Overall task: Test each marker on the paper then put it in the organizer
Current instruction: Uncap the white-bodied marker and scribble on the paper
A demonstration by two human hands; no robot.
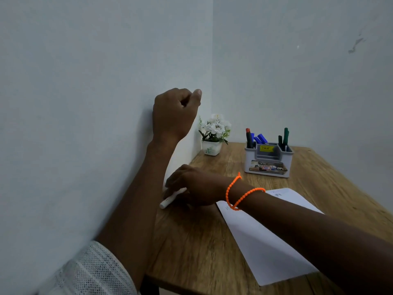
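Right hand (pixel 191 186) grips white marker (pixel 172 198) low beside paper (pixel 265 237); left hand (pixel 176 116) raised, fisted, empty.

so that's one organizer (pixel 268 160), one paper (pixel 261 241), one flowerpot (pixel 211 147), one loose white marker (pixel 172 198), roughly six markers (pixel 250 137) stashed, two hands (pixel 174 116).

The wall (pixel 85 124) hems the table (pixel 191 241) on the left, and the raised left hand (pixel 175 116) hangs just beside it. At the back, the flower pot (pixel 212 145) fills the corner and the organizer (pixel 269 160) stands apart, bare wood between them. The right hand (pixel 191 188) and forearm cross the near table over the paper (pixel 265 241), blocking a reach from the front.
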